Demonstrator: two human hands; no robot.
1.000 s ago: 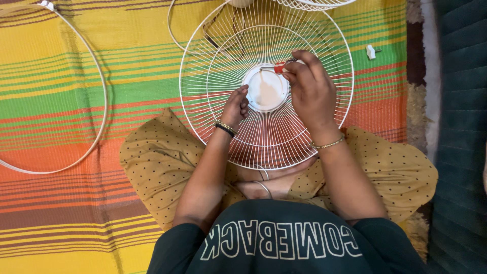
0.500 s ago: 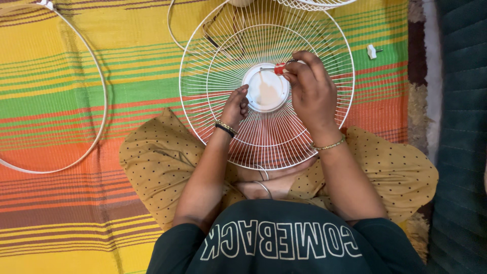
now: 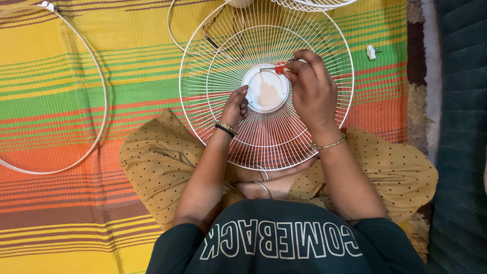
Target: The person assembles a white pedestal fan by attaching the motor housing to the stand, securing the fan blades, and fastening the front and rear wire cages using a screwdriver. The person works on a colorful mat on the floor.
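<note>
A striped mat [image 3: 76, 101] in yellow, green and orange covers the floor, with a dark green cushion [image 3: 459, 127] along its right edge. On the mat, at the left, lies one thin white ring [image 3: 104, 89], well apart from the hands. One round white wire fan guard [image 3: 223, 76] rests tilted on the knees of the seated person; a part of a second guard [image 3: 314, 4] shows at the top edge, so two guards can be counted. A white cord [image 3: 172, 35] curves behind the guard. In the middle of the guard sits one white round hub plate [image 3: 265, 94]. The left hand [image 3: 234, 107] grips the wires just beside this plate, its fingers curled closed on them. The right hand [image 3: 310, 91] is closed on one small red-handled screwdriver [image 3: 279, 67], whose metal tip lies on the upper rim of the plate. One small white plastic piece [image 3: 371, 52] lies on the mat at the right, outside the guard.
</note>
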